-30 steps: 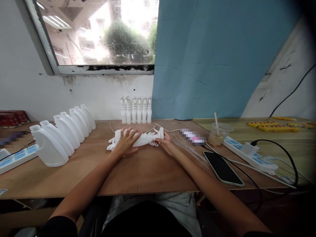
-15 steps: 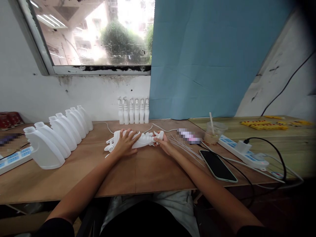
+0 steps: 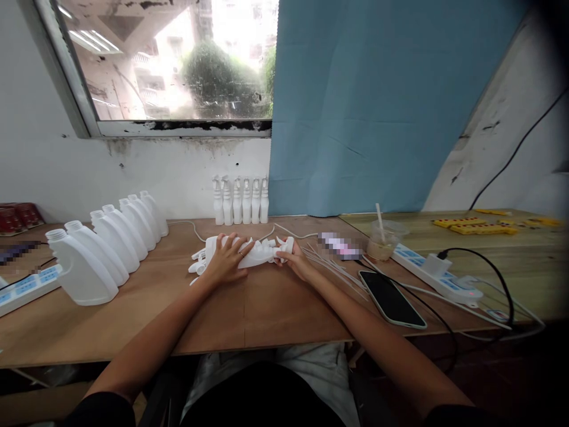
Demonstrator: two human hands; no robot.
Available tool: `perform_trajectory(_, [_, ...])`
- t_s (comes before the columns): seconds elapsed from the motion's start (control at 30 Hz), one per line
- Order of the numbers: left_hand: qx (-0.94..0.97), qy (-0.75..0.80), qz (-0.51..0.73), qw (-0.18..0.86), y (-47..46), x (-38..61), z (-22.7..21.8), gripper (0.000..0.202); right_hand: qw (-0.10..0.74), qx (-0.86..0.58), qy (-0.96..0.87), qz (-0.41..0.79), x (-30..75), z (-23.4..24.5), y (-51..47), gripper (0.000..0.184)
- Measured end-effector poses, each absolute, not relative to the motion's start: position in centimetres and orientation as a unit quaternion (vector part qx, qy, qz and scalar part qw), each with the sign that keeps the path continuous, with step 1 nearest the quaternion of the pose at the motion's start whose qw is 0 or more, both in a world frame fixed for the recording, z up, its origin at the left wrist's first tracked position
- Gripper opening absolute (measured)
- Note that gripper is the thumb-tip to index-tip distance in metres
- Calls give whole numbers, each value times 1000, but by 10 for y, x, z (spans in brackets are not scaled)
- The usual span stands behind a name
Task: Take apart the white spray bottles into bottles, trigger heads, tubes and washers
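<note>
A white spray bottle (image 3: 258, 255) lies on its side on the brown table in front of me. My left hand (image 3: 227, 258) presses over its body from above, fingers spread across it and thumb along the near side. At the neck end, my right hand (image 3: 294, 259) has its fingers closed around the trigger sprayer head (image 3: 284, 245). More white sprayer parts (image 3: 197, 268) poke out left of my left hand, partly hidden by it. Thin white tubes (image 3: 334, 267) lie in a loose bunch just right of my right hand.
White jugs without caps (image 3: 84, 267) stand in a row at left. Several white spray bottles (image 3: 241, 201) line the wall. At right are a phone (image 3: 392, 299), a plastic cup with straw (image 3: 381, 240), a power strip (image 3: 438, 279) with cables, and yellow pieces (image 3: 482, 228).
My right fingers have shifted slightly on the sprayer head. My left hand keeps its place on the bottle, and the camera view has tilted a little.
</note>
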State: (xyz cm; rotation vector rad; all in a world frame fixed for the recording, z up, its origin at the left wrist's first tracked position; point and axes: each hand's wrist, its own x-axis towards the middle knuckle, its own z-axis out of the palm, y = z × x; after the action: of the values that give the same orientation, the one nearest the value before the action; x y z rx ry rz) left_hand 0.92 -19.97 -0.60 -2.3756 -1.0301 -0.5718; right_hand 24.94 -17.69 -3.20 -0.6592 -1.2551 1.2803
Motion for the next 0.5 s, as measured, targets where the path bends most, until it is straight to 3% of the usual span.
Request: perform_trajectory(0.5, [-872,-379,-209,227,-198,8,-10,76,577,-282,-565,517,253,-35,-175,44])
